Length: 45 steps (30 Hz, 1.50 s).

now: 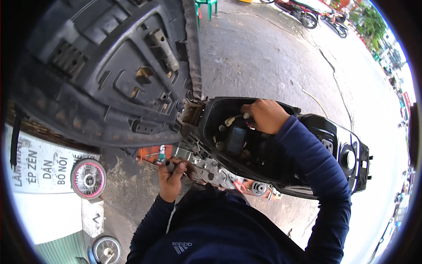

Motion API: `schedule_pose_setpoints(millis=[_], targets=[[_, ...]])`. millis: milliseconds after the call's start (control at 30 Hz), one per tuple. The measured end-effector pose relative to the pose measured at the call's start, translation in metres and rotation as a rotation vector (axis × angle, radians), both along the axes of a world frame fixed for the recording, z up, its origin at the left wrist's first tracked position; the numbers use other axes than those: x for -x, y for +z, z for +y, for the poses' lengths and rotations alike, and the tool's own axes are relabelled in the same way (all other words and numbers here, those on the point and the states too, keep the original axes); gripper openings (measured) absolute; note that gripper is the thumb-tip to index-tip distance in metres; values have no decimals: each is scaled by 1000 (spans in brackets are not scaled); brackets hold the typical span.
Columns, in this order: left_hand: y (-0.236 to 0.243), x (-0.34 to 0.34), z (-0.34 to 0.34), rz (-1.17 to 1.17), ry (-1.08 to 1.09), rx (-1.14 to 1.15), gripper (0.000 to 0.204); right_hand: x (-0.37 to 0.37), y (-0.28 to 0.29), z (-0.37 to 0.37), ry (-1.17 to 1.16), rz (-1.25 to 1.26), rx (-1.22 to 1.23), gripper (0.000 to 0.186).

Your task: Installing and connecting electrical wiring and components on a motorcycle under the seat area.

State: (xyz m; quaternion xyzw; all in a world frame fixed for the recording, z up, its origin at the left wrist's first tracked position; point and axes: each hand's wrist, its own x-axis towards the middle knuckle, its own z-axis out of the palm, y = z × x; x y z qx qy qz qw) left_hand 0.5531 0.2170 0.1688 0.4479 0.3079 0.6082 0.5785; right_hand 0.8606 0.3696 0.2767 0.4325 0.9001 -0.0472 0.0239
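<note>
My right hand [266,115] reaches into the black under-seat compartment [213,105] of a motor scooter. Its fingers pinch a small pale wire connector [246,116]. Beside it in the compartment, another off-white connector [230,121] hangs on a wire, and a dark rectangular block [236,140] sits lower down. My left hand [170,181] is low at the scooter's near side, fingers curled round a dull brown cylindrical part [169,165] whose kind I cannot make out. The scooter's seat [118,83] is tipped up at the left, its underside showing.
Below the compartment lie metal parts and tools [220,176], with a red-orange tray [151,154] beside them. A pink-rimmed wheel [89,178] leans by a white sign [44,171]; a second wheel [106,251] is lower left. A green stool [207,6] and parked motorbikes [303,15] stand farther off.
</note>
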Motion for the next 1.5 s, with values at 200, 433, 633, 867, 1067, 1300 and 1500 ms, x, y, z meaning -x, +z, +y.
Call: schedule_pose_setpoints(millis=[200, 433, 633, 867, 1067, 1300, 1500], targets=[[-25, 1, -40, -340, 202, 495, 28, 23, 78, -44, 14, 266, -137, 38], [-45, -17, -102, -604, 276, 330, 34, 87, 14, -203, 183, 543, 367, 30], [-39, -11, -117, -678, 385, 282, 36, 154, -118, -189, 127, 839, 585, 32], [-57, 78, -130, -967, 625, 196, 43, 254, -132, -184, 256, 571, 763, 28], [-74, 221, -151, -682, 949, 245, 40, 388, -160, -183, 319, 599, 891, 33], [-91, 419, -215, -177, 1045, 497, 25, 579, -186, -159, 218, 554, 1207, 30], [-91, 550, -199, -155, 1123, 550, 13, 723, -199, -109, 83, 683, 1416, 23]])
